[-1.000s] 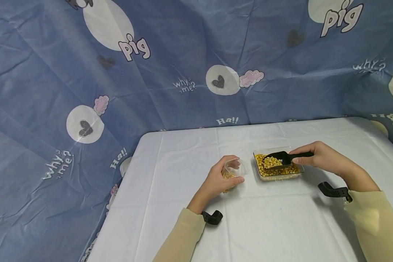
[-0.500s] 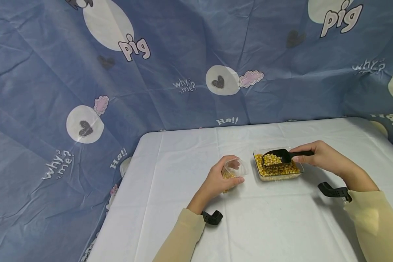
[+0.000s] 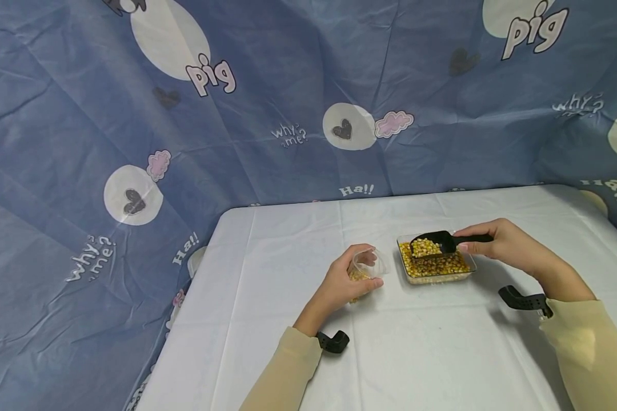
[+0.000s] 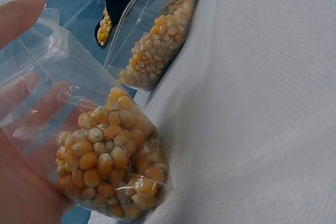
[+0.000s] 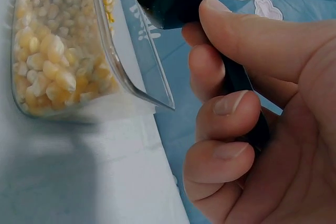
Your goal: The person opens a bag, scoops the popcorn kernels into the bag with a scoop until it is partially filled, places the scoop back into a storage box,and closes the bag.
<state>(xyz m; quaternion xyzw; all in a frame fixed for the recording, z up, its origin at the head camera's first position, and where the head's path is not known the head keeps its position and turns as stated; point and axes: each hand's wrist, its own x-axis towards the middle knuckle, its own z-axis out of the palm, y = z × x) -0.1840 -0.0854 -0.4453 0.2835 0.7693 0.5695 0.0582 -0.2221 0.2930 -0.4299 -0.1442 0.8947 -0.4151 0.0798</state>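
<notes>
My left hand [image 3: 341,281] is curled round a clear plastic bag [image 4: 100,150] with a round open mouth and yellow corn kernels at its bottom; the bag stands on the table. To its right is a clear rectangular container [image 3: 439,279] of corn kernels. My right hand [image 3: 509,248] grips the black handle of a scoop [image 3: 448,242], fingers wrapped round it in the right wrist view [image 5: 236,103]. Loaded with kernels, the scoop is over the container, its bowl facing left. In the left wrist view the scoop [image 4: 118,3] shows clear of the kernels below.
A white cloth [image 3: 416,354] covers the table. Behind it hangs a blue patterned curtain [image 3: 267,160], which also runs down the left side. Black straps [image 3: 334,341] are on both wrists.
My right hand has raised the scoop slightly out of the corn and levelled it, with kernels in its bowl. The left hand and the bag have stayed in place.
</notes>
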